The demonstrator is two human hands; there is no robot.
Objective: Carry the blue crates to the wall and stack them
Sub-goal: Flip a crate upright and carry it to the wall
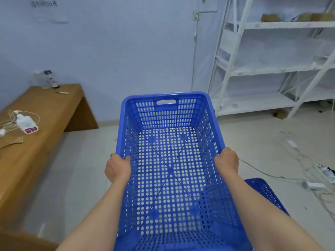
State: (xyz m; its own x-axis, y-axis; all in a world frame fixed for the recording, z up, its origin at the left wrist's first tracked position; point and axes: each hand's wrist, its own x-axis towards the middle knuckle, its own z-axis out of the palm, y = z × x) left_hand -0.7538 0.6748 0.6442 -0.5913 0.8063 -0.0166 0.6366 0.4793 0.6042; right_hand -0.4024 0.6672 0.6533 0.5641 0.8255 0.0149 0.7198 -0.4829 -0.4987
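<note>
A blue perforated plastic crate (pixel 168 113) is held in the air in front of me, empty, its far end pointing at the pale wall (pixel 112 51). My left hand (pixel 117 168) grips its left rim and my right hand (pixel 227 163) grips its right rim. A second blue crate (pixel 266 192) shows on the floor at the lower right, mostly hidden behind my right forearm.
A low wooden bench (pixel 47 124) runs along the left, carrying a pump bottle (pixel 26 124), cords and small bottles. White metal shelving (pixel 272 69) stands at the right. Cables and a power strip (pixel 326 173) lie on the tiled floor at the right.
</note>
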